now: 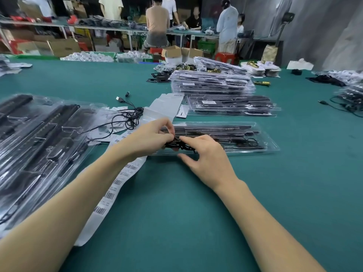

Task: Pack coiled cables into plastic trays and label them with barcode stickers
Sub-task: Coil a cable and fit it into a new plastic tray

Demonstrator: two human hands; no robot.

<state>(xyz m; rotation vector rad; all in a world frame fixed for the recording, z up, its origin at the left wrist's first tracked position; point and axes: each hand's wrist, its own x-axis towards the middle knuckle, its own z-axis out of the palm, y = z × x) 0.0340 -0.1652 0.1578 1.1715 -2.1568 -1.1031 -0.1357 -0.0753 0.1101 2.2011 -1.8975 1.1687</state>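
While both hands, left (151, 137) and right (204, 154), pinch a black coiled cable (177, 144), it sits over a clear plastic tray (261, 143) on the green counter (176, 213).

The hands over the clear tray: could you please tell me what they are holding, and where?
Both hands, left and right, pinch a coiled black cable, one at each end of the bundle, above the plastic tray.

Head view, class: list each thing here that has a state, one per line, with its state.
Left hand: fingers pinch the coiled cable.
Right hand: fingers pinch the same cable.
Coiled cable: bundled, held over the tray's near end.
Plastic tray: flat on the table.
Barcode sticker strip: unrolled, under the left forearm.
Loose cable: uncoiled.
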